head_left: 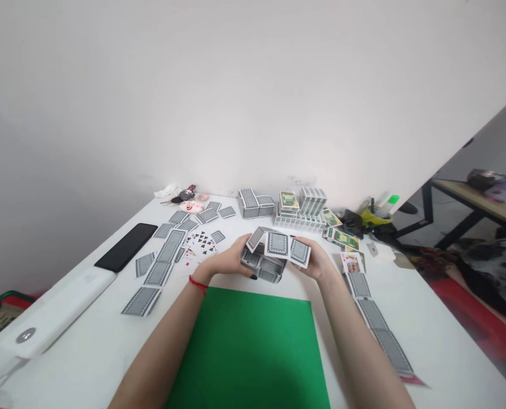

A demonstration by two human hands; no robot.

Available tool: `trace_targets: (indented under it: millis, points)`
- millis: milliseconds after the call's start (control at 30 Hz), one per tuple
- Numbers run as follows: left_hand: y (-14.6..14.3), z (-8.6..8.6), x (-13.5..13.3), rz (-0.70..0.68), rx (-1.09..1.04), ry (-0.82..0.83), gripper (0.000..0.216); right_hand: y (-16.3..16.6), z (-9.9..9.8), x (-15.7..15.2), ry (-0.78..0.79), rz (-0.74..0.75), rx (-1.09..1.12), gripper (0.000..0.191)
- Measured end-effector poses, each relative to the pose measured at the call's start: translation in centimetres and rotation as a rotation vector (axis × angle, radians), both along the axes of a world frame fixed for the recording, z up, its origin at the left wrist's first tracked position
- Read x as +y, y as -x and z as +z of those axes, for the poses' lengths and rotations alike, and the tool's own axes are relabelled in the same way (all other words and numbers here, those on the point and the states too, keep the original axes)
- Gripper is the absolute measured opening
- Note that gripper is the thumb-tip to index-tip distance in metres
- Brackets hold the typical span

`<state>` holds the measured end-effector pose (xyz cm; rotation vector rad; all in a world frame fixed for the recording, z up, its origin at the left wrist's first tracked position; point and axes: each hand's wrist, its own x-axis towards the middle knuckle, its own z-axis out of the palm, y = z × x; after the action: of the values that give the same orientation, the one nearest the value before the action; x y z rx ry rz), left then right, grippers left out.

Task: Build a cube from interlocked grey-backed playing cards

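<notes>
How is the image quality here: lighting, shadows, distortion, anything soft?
Head view: lighting even and soft, no harsh glare; faint shadow on the green mat at its near edge; wide-angle lens bends the white table edges; the cards held between left hand and right hand are slightly blurred.

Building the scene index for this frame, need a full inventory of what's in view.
table: one, white, under everything
mat: one, green, near edge, between the forearms
phone: one, black, left side
flat device: one, white, left edge, nearer than the phone
loose cards: many, grey backs, rows on the left
card row: several, grey backs, right side
face-up cards: a few, black and red pips, left of the hands
card stacks: several, grey, far edge
card boxes: several, green and white, far edge
trinkets: small cluster, pink and dark, far left
held cards: a bundle, grey backs, centre
left hand: red string at wrist, gripping held cards
right hand: gripping held cards
</notes>
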<state>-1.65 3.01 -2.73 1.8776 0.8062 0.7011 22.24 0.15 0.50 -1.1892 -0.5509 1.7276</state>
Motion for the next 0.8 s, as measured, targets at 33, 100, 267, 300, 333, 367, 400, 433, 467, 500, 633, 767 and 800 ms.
trace_targets:
  millis: [33, 100, 267, 300, 333, 367, 400, 433, 467, 500, 633, 767, 800]
  points:
    - [-0.7, -0.5, -0.1, 0.024, -0.017, 0.005, 0.097, -0.1, 0.0, 0.0, 0.005, -0.015, 0.017, 0.011]
    - [-2.0, -1.2, -0.5, 0.069, -0.053, 0.016, 0.093, -0.4, -0.1, 0.2, 0.014, -0.038, 0.021, 0.011]
    - [-3.4, -0.8, -1.3, 0.099, 0.014, -0.026, 0.102, -1.6, -1.2, 0.8, -0.019, -0.103, -0.069, 0.012]
    - [-3.1, -0.3, -1.3, 0.064, 0.042, -0.030, 0.106, -1.9, -1.3, 0.9, -0.034, -0.124, -0.083, 0.012]
    - [-2.7, 0.3, -1.3, 0.048, 0.070, -0.029, 0.108, -2.2, -1.4, 0.9, -0.051, -0.140, -0.091, 0.011]
    - [-2.2, 0.9, -1.2, 0.077, 0.096, -0.027, 0.108, -2.5, -1.4, 0.9, -0.069, -0.148, -0.096, 0.010]
    - [-1.7, 1.5, -1.0, 0.120, 0.113, -0.033, 0.106, -2.7, -1.4, 1.0, -0.084, -0.151, -0.102, 0.009]
    - [-1.2, 2.1, -0.9, 0.136, 0.122, -0.037, 0.102, -3.0, -1.5, 1.0, -0.094, -0.155, -0.110, 0.008]
    - [-0.9, 2.6, -0.8, 0.143, 0.117, -0.044, 0.094, -3.2, -1.6, 1.0, -0.100, -0.159, -0.122, 0.008]
    - [-0.7, 3.0, -0.7, 0.137, 0.112, -0.051, 0.083, -3.3, -1.7, 1.1, -0.106, -0.161, -0.138, 0.008]
    - [-1.3, 3.4, -0.6, 0.108, 0.091, -0.076, 0.060, -3.5, -2.2, 1.3, -0.136, -0.129, -0.181, 0.013]
    - [-2.2, 3.2, -0.7, 0.086, 0.030, -0.029, 0.060, -3.3, -2.1, 1.5, -0.158, -0.108, -0.180, 0.014]
    - [-2.3, 3.3, -0.7, 0.074, 0.010, 0.000, 0.061, -3.3, -1.9, 1.6, -0.163, -0.108, -0.177, 0.014]
